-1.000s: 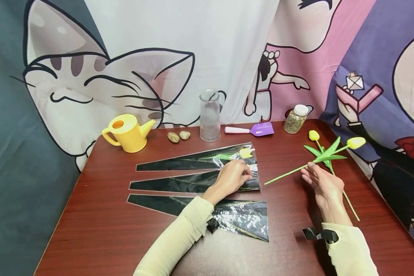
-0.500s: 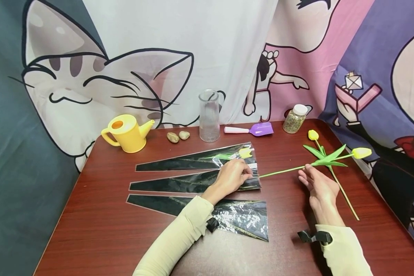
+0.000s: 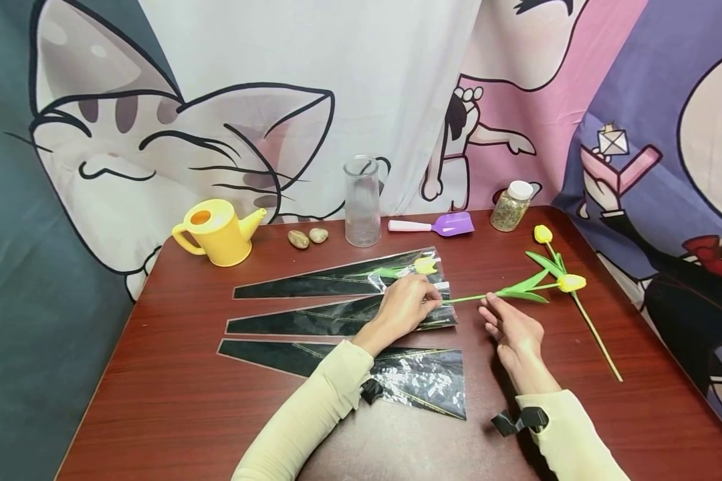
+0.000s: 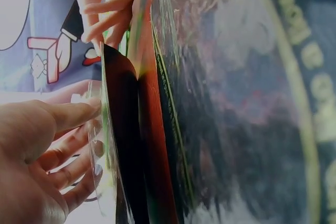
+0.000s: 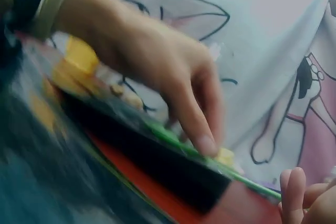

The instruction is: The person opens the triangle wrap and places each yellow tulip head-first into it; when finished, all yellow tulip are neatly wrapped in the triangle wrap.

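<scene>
My left hand (image 3: 406,304) pinches the clear film at the wide mouth of the middle flower sleeve (image 3: 313,319), lifting it off its black backing in the left wrist view. My right hand (image 3: 517,337) pinches the green stem of a yellow tulip (image 3: 571,282) between thumb and fingertips. The stem's end points left into the sleeve's mouth, close by the left fingertips; the left hand hides its tip. Behind lies another flower sleeve (image 3: 289,284) with a tulip inside it. Nearer me a third flower sleeve (image 3: 424,384) lies flat under the left forearm.
Another yellow tulip (image 3: 595,334) lies on the table at right. Along the back stand a yellow watering can (image 3: 222,237), two stones (image 3: 299,239), a clear glass vase (image 3: 363,207), a purple scoop (image 3: 453,224) and a white-capped jar (image 3: 510,207).
The right hand has moved left with the tulip, bringing its stem from beside the middle sleeve to within its mouth. The left hand has kept its place on the sleeve.
</scene>
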`<state>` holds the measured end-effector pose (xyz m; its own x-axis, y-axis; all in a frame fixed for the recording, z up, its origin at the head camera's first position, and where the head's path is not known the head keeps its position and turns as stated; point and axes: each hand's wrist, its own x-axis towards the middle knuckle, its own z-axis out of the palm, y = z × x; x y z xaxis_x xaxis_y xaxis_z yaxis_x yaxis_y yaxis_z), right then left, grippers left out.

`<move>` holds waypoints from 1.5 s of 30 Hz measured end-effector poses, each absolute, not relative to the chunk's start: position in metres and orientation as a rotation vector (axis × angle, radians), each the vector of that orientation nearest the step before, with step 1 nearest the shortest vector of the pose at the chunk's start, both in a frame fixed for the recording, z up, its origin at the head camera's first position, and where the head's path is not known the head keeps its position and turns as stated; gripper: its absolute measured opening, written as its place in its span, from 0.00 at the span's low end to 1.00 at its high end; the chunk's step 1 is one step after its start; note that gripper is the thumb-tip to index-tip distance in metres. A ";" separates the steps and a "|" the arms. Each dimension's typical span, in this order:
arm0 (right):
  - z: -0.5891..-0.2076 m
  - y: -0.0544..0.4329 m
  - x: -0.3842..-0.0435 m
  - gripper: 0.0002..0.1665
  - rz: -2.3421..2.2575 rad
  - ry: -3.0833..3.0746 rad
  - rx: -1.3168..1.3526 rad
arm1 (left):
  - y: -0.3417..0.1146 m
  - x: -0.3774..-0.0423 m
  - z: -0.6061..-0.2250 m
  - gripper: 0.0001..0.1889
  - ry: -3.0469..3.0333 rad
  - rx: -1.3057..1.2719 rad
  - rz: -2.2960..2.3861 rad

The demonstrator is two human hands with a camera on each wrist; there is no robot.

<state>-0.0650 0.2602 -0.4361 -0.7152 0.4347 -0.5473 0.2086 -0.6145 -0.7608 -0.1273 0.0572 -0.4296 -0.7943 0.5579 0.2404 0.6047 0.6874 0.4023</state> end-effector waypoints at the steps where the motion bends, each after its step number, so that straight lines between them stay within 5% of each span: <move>1: -0.436 0.256 -0.065 0.03 2.476 -1.327 -1.131 | 0.057 -0.127 -0.430 0.04 -2.796 -0.961 -0.719; 22: -0.439 0.229 -0.056 0.03 2.577 -1.758 -1.018 | 0.052 -0.127 -0.432 0.03 -2.818 -0.969 -0.665; 30: -0.427 0.278 -0.065 0.19 2.126 -2.199 -0.340 | 0.054 -0.127 -0.433 0.04 -2.816 -0.973 -0.667; 37: -0.410 0.336 -0.087 0.05 0.813 -2.633 0.289 | 0.056 -0.127 -0.433 0.04 -2.816 -0.983 -0.663; 45: -0.416 0.363 -0.109 0.13 0.366 -2.652 0.752 | 0.056 -0.126 -0.433 0.04 -2.816 -0.981 -0.661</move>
<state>-0.1086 0.3626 -0.4157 -0.7940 -0.4526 0.4058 -0.5458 0.8248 -0.1478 -0.1262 0.0561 -0.4327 -0.7904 0.5719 0.2196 0.6099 0.7006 0.3704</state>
